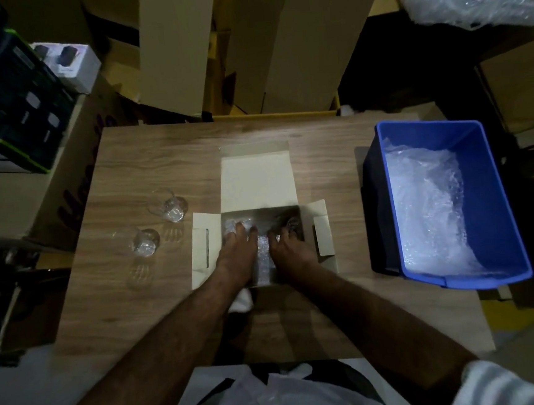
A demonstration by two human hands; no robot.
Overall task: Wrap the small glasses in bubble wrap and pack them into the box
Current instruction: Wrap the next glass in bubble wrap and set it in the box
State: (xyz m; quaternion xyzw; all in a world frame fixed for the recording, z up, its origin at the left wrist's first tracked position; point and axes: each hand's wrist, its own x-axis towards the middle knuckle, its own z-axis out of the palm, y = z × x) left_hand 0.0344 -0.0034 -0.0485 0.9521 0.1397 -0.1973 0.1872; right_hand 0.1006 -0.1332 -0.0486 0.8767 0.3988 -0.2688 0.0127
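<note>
Stacked cartons crowd the background, and on the wooden tabletop [146,167] both hands are down in the open box [257,183]. Left hand [236,256] presses a wrapped bundle [240,229] into the far-left corner; right hand [287,249] curls over another, grip unclear. Packing is midway, I judge: two bare glasses [173,207] wait left, and bubble wrap [434,207] fills the blue bin [503,188]. No legible writing.

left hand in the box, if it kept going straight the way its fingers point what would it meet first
Probably the bubble-wrapped bundle at the fingertips of the left hand, then the box's far wall. Depth inside is unclear.
</note>
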